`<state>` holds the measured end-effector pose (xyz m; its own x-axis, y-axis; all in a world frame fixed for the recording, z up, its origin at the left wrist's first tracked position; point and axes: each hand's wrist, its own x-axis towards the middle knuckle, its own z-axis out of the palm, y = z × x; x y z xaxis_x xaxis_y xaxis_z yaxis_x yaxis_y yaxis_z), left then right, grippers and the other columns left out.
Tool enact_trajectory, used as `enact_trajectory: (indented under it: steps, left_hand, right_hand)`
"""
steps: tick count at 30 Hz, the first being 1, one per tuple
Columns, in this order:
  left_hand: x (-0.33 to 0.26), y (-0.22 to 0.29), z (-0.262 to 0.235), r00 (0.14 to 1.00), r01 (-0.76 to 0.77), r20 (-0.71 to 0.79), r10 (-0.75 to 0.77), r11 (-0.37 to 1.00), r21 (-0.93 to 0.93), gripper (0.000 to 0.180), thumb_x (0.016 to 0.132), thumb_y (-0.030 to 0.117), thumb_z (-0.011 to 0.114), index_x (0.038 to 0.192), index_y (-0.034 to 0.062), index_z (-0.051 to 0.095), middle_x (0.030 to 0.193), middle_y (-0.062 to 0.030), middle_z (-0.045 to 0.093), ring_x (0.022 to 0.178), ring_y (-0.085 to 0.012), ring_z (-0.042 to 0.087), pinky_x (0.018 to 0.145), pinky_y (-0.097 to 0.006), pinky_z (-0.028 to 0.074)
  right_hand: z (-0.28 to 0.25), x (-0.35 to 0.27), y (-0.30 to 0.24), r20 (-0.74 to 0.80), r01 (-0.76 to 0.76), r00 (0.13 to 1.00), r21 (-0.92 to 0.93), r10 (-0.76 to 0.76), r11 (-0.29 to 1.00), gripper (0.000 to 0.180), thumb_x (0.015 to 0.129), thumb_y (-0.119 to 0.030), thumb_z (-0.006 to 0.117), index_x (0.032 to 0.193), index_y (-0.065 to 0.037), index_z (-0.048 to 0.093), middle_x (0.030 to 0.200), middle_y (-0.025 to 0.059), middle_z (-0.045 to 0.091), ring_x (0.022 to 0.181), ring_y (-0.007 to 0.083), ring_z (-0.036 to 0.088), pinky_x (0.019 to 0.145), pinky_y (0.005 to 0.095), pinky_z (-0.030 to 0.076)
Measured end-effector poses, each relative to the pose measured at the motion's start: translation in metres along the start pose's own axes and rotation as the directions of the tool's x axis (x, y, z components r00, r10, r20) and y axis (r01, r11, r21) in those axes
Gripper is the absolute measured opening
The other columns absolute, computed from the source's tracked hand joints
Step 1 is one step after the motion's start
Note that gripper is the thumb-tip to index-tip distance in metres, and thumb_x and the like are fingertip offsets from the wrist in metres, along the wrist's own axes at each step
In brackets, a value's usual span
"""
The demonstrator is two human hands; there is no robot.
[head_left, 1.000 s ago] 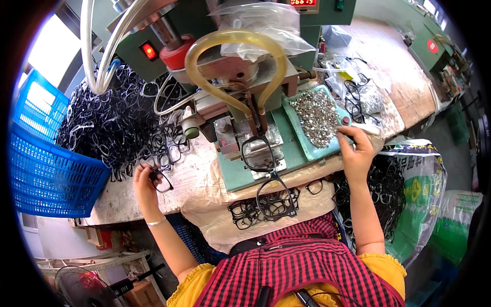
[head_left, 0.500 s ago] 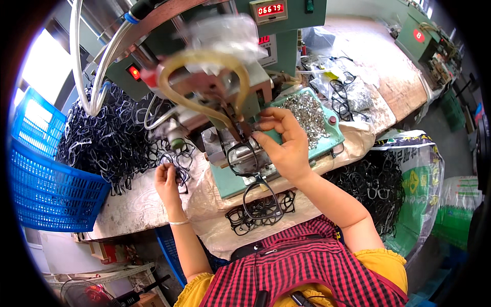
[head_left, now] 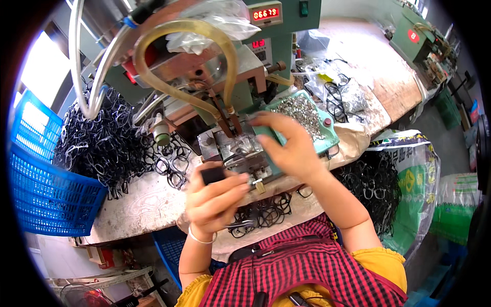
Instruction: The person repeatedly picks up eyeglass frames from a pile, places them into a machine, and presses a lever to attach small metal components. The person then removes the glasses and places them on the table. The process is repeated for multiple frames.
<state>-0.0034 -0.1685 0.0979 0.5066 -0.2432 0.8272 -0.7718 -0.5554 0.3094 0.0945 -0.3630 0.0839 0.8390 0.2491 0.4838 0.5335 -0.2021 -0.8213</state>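
Observation:
My left hand is closed in front of the press fixture, its fingers curled around a black eyeglass frame. Most of that frame is hidden by the hand, and the part sticking out is blurred. A flat black piece shows at the thumb; I cannot make out what it is. My right hand hovers beside the metal fixture, with thumb and fingers apart and nothing seen between them. Two brown prongs of the machine point down at the fixture.
More black frames lie at the table's front edge. A big heap of frames stands left beside a blue basket. Small metal parts fill a green tray. On the right, an open sack adjoins more frames.
My left hand has come right and up from the table to the fixture, closing on the eyeglass frame. My right hand has drawn slightly away from the prongs and its fingers have opened.

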Motion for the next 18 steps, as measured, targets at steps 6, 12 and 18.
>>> enact_trajectory:
  steps: [6,12,18]
  left_hand:
    - [0.000,-0.008,0.010,0.990,-0.028,0.137,0.017,0.996,0.083,0.021,0.074,0.011,0.081,0.095,0.0135,0.079,0.102,-0.0036,0.077,0.083,-0.0227,0.066,0.091,-0.047,0.052]
    - [0.003,-0.011,0.006,0.988,-0.017,0.152,0.012,1.000,0.026,0.022,0.073,0.009,0.080,0.095,0.0113,0.079,0.103,-0.0042,0.076,0.086,-0.0244,0.067,0.091,-0.045,0.053]
    - [-0.022,0.006,0.007,0.988,0.080,0.124,-0.095,0.989,0.127,0.030,0.078,0.009,0.078,0.108,0.0083,0.075,0.118,-0.0092,0.073,0.107,-0.0309,0.070,0.104,-0.048,0.048]
  right_hand:
    - [-0.046,-0.025,0.109,-0.112,-0.023,0.991,-0.694,-0.076,0.719,0.018,0.077,-0.017,0.078,0.094,-0.010,0.076,0.123,0.0228,0.066,0.127,0.0397,0.055,0.107,0.0466,0.044]
    - [-0.029,-0.015,0.101,0.060,0.255,0.957,-0.638,-0.284,0.727,0.011,0.078,-0.011,0.073,0.089,-0.010,0.070,0.133,0.0188,0.060,0.130,0.0380,0.053,0.095,0.0473,0.051]
    - [-0.027,0.018,0.109,0.225,0.375,0.925,-0.667,-0.306,0.644,0.019,0.082,-0.004,0.064,0.102,-0.006,0.067,0.130,0.0147,0.064,0.125,0.0356,0.057,0.093,0.0471,0.052]
